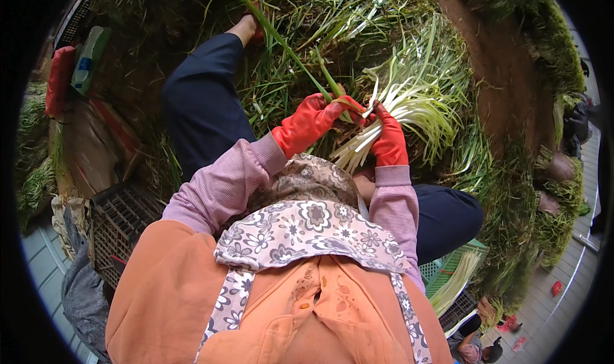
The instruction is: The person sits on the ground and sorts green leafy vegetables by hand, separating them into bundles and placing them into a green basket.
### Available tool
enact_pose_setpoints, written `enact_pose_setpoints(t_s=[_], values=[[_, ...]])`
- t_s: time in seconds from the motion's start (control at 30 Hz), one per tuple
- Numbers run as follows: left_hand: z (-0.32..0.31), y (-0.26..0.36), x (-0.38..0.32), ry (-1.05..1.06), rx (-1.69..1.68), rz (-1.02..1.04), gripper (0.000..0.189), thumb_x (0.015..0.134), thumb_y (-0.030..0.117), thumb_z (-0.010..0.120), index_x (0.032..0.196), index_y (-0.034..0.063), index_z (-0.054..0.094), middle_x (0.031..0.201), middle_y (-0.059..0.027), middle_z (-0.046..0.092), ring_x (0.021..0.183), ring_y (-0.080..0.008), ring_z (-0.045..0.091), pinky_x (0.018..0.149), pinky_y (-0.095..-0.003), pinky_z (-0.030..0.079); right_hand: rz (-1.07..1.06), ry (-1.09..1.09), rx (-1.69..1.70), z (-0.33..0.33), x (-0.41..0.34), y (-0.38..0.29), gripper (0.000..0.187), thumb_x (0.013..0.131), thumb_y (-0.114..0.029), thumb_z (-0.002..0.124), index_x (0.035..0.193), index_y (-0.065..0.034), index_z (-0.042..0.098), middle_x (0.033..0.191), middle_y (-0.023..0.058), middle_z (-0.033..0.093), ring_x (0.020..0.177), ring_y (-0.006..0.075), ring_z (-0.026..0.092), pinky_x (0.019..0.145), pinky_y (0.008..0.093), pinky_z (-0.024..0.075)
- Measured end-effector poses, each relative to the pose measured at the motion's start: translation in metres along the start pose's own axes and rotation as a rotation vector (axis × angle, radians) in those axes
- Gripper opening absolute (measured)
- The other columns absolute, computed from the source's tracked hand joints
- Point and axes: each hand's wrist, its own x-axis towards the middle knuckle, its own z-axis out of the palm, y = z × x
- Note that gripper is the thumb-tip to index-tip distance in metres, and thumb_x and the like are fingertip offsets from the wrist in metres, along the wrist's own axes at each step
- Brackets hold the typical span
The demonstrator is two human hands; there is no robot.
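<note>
Both my hands wear red rubber gloves and meet in front of my lap. In my right hand (389,134) is a thick bunch of pale leafy stalks (402,96), which look like peeled green garlic. Their white ends stick out toward my lap, and the pale green leaves fan out to the right. My left hand (314,119) grips a green stalk (331,78) whose long leaf stretches up and left. The fingertips of both hands nearly touch around the stem ends, and the fingers partly hide what lies between them.
Green leaf scraps (297,76) cover the ground between my legs. A black plastic crate (122,225) and a plastic bottle (85,66) lie to the left. At the lower right, a green basket (472,253) holds pale stalks (453,280); beyond it is another person (475,349).
</note>
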Motion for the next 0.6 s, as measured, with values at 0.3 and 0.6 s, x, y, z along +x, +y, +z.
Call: enact_pose_setpoints(t_s=[0.3,0.6], values=[[-0.013,0.094,-0.068,0.054,-0.066,0.073,0.039,0.1,0.028,0.042,0.112,-0.0059,0.058,0.085,-0.0104,0.067,0.082,-0.0197,0.067,0.075,-0.033,0.056,-0.218,0.068,0.11,-0.011,0.037,-0.046,0.016,0.087,-0.015,0.066,0.097,-0.0021,0.066,0.075,0.0022,0.06,0.061,0.0125,0.055,0.056,0.025,0.0513],[-0.061,0.014,-0.006,0.114,1.584,-0.173,0.038,0.08,0.039,0.066,0.09,0.0013,0.067,0.079,-0.0203,0.065,0.075,-0.0357,0.063,0.068,-0.0411,0.051,-0.283,-0.215,-0.189,-0.04,-0.015,-0.052,0.039,0.089,-0.027,0.062,0.12,-0.0038,0.058,0.084,0.0021,0.062,0.067,0.011,0.057,0.064,0.0261,0.0509]])
